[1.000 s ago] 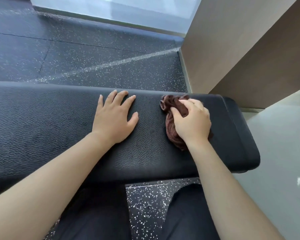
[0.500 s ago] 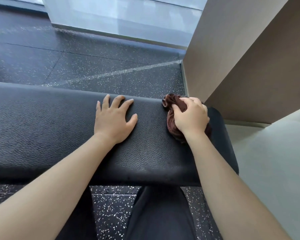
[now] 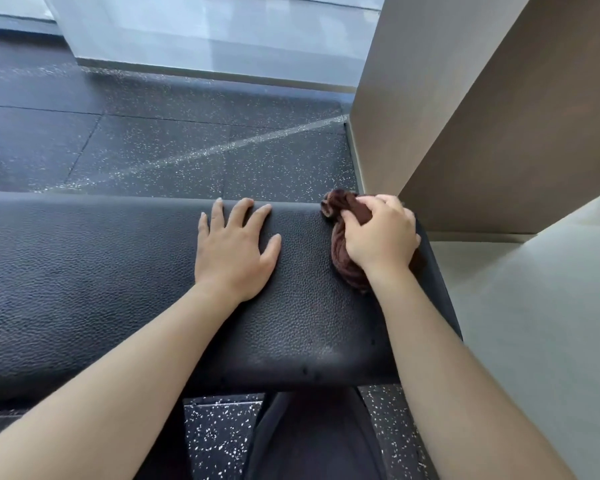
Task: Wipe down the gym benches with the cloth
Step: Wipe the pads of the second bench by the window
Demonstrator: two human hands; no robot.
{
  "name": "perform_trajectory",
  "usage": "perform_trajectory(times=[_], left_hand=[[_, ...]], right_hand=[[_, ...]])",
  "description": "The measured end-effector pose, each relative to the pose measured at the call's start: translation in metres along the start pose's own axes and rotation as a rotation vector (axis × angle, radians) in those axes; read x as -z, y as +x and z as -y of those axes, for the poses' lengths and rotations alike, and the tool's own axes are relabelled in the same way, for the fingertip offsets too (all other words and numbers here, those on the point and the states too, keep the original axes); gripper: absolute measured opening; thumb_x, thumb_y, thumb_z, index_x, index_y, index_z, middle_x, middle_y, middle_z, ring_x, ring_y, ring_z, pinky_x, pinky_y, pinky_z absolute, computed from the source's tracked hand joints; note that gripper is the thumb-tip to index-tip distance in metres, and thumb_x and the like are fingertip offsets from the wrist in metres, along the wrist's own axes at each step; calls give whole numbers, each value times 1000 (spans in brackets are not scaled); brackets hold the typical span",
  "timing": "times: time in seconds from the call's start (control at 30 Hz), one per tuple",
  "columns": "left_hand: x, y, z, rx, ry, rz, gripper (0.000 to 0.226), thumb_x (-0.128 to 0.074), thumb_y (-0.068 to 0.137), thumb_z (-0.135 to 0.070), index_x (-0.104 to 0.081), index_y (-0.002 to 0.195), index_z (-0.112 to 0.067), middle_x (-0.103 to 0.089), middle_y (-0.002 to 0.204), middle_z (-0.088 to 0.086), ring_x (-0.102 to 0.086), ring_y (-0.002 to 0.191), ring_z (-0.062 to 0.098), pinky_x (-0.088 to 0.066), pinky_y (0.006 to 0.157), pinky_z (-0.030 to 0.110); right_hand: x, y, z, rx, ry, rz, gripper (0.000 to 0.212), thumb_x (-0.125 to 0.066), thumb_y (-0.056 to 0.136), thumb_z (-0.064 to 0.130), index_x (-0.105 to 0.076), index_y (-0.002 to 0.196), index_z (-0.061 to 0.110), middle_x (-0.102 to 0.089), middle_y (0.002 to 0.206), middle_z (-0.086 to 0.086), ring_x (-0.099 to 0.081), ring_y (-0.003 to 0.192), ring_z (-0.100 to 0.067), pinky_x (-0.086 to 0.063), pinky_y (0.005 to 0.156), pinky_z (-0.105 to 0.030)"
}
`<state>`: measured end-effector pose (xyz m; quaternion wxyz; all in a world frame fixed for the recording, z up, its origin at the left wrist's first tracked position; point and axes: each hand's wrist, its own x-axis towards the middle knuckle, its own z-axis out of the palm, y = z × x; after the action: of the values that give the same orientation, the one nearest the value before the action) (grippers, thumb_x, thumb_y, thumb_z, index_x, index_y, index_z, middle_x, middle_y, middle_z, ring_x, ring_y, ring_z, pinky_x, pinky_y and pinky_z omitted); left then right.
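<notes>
Closest in, the gym bench's padded worktop (image 3: 84,271) is black pebbled vinyl, firm-looking with rounded edges, probably grippy rather than slick. The left hand (image 3: 234,251) lies flat on it, fingers spread, bracing. Just right of that, the right hand (image 3: 381,233) has its fingers curled round the bunched brown cloth (image 3: 342,261), which sits at the worktop's right end near the far edge. Cloth looks soft, light, terry-ish, so it'll squash and drag easily; I'd hold the wad from on top like that. Beyond: speckled rubber floor (image 3: 187,140), a smooth beige wall (image 3: 465,116), then glass (image 3: 222,29).
</notes>
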<state>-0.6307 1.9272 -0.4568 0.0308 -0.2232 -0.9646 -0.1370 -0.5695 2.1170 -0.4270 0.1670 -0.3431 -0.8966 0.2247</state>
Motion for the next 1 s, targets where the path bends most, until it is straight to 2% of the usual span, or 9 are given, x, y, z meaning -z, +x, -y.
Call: perform_trajectory(times=[0.17,0.33,0.5,0.7,0.83,1.0], left_hand=[[4,-1,-3,-2,3,18,57,-28,87,-55,-31,140,-34,-29,150,-1,-11,142,32,-5,115,51],[2,5,-35,-25,-74,83,58,-32,90,-38,-26,143,-17,-21,154,7,-8,143,29,-2,113,56],[-15,7,-57,-105,-40,53,62,-25,90,-51,-20,146,-24,-18,155,5,-6,144,24,2,114,50],[-17,9,-55,-114,-44,41,61,-28,89,-51,-25,143,-23,-23,153,7,-11,142,27,-1,113,52],[-17,10,-53,-122,-32,46,61,-28,90,-51,-25,143,-22,-22,153,8,-12,142,28,-1,113,53],[-14,11,-54,-119,-35,78,60,-29,91,-51,-25,144,-22,-21,153,9,-11,142,29,-1,114,53]], right_hand=[[5,-3,2,8,26,32,30,-60,84,45,-63,112,36,-53,127,9,-44,120,-25,-37,93,-45],[24,-58,-34,21,39,-86,29,-65,80,42,-67,107,33,-57,124,7,-49,117,-27,-44,93,-48],[22,-23,-38,-22,18,-97,28,-65,81,42,-68,107,31,-58,123,4,-50,114,-28,-44,93,-43],[22,23,-34,-54,60,-12,28,-63,83,41,-67,109,30,-58,122,2,-52,113,-30,-42,94,-38],[35,-18,-47,30,71,-36,29,-67,81,37,-69,108,26,-61,120,0,-55,110,-30,-41,95,-34],[46,-102,-65,99,-5,-99,25,-70,78,36,-70,102,30,-63,116,4,-54,106,-26,-42,90,-35]])
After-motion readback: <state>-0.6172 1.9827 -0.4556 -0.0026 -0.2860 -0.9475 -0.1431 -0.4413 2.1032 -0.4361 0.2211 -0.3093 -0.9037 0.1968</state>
